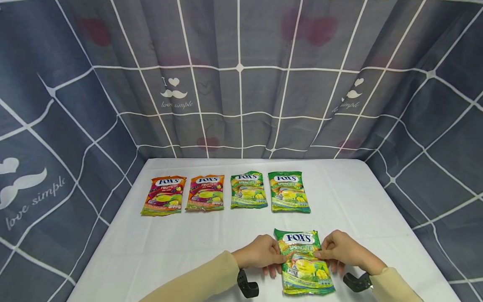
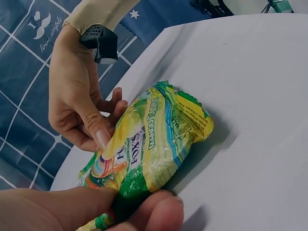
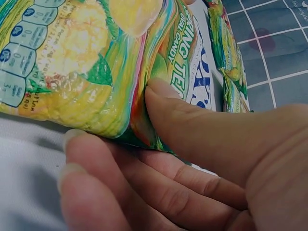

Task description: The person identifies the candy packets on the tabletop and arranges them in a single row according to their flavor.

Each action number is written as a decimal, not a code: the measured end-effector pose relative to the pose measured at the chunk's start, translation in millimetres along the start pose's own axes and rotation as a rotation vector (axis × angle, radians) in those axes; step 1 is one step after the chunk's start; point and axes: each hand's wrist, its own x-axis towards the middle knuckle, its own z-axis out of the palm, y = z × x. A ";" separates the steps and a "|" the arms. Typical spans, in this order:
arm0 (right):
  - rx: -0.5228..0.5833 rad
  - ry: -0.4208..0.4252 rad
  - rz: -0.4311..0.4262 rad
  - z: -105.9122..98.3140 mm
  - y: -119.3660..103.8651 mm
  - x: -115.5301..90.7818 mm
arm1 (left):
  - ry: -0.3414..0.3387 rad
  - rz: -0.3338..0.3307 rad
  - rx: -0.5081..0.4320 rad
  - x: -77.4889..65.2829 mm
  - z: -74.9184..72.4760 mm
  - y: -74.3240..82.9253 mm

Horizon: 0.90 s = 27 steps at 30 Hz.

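Note:
A green and yellow Fox's Spring Tea candy bag (image 1: 306,268) is held between both hands near the front of the table, its printed front facing up. My left hand (image 1: 262,254) pinches its left edge, thumb on top and fingers below. On the opposite edge my right hand (image 1: 345,251) pinches the bag the same way, thumb lying over the print. In the left wrist view the candy bag (image 2: 149,139) is tilted and casts a shadow on the cloth. The right wrist view shows the right thumb (image 3: 192,125) pressing beside the lettering, fingers curled beneath.
Behind stands a row on the white table (image 1: 181,251): a red-orange Fox's Fruits bag (image 1: 164,196), a second Fruits bag (image 1: 205,193), a Spring Tea bag (image 1: 248,191) and another Spring Tea bag (image 1: 289,193). A dark checked curtain (image 1: 222,92) encloses the back and sides.

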 end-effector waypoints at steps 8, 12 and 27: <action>0.005 0.005 -0.012 0.4 -0.4 -1.0 | 0.026 0.010 0.049 3.4 2.5 0.9; 0.009 0.006 -0.010 0.7 0.8 -0.7 | 0.034 0.004 0.069 3.9 2.6 0.4; -0.016 0.011 -0.006 -0.3 -0.7 -0.8 | 0.044 0.005 0.102 3.2 3.5 4.8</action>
